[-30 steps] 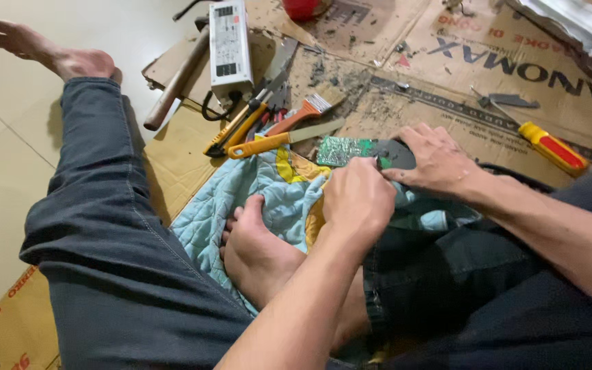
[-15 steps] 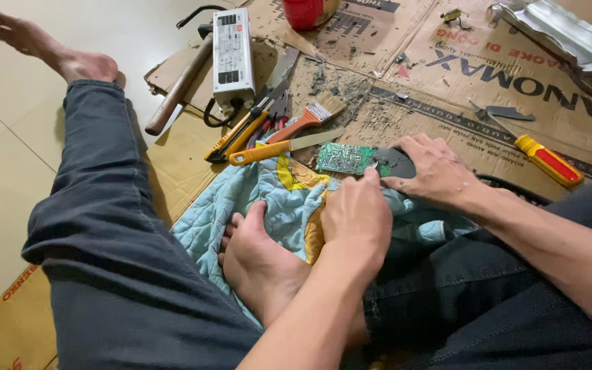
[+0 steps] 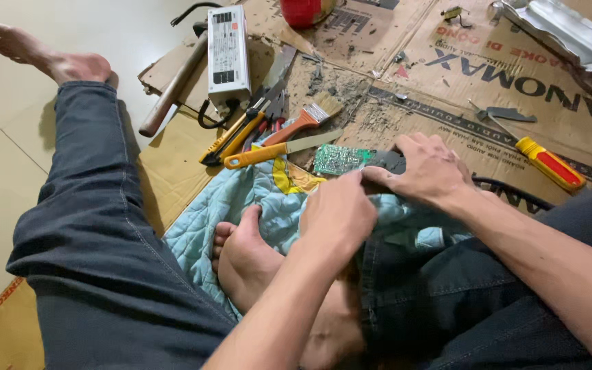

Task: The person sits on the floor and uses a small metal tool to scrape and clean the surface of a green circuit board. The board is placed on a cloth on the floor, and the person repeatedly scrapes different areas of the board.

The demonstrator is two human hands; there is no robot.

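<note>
While right hand [image 3: 423,171] pins green circuit board [image 3: 340,159], left hand [image 3: 337,216] fingers, apparently pinched, should work gently.

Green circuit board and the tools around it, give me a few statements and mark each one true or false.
1. The right hand rests on the green circuit board. True.
2. The left hand holds the paintbrush. False: the paintbrush lies untouched on the cardboard; the left hand is closed beside the board.
3. The red and yellow screwdriver lies to the right of the right hand. True.
4. The yellow-handled knife stands upright. False: it lies flat, by the edge of the blue quilted cloth.
5. The grey metal box sits on the person's lap. False: it lies on the cardboard beyond the tools.
</note>
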